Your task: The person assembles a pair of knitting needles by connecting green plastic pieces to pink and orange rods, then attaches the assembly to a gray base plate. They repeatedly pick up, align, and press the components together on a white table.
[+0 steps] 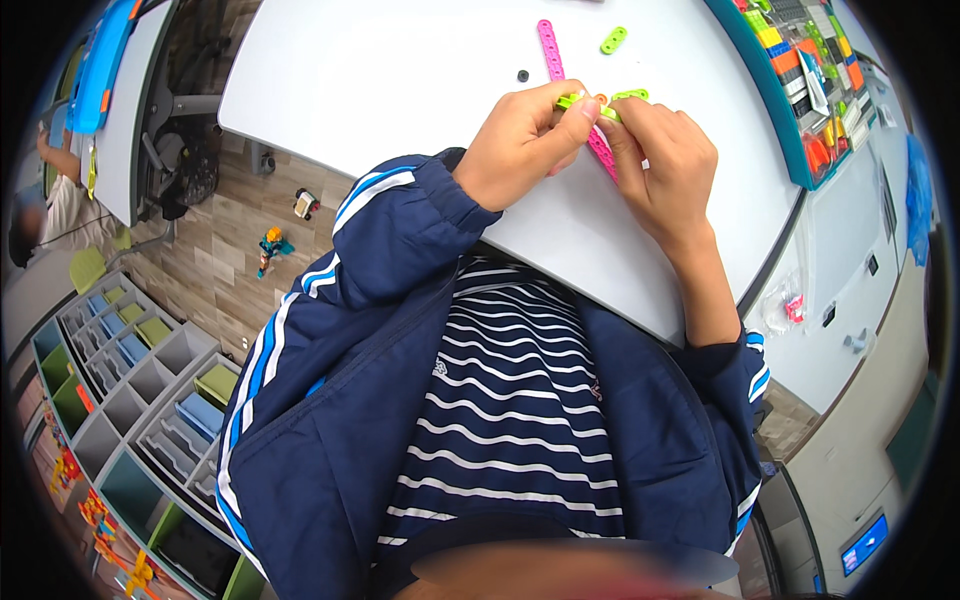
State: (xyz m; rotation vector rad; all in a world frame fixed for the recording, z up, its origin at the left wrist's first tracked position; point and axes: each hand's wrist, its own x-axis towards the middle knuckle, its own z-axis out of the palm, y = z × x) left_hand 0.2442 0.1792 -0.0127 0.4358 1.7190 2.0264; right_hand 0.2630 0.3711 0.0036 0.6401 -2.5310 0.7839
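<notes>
Both hands meet at 12 o'clock over the white counter [380, 70]. The left hand [520, 145] pinches a small lime-green construction piece [573, 100] between thumb and fingertips, pressing it onto a long pink perforated beam [552, 50] that lies on the counter and runs toward 12 o'clock. The right hand [660, 160] grips the same spot, fingers closed on the beam beside a second green piece [630, 95]. Another green link [613, 40] and a small black peg [522, 75] lie nearby. A teal parts tray [775, 110] sits at 2 o'clock.
</notes>
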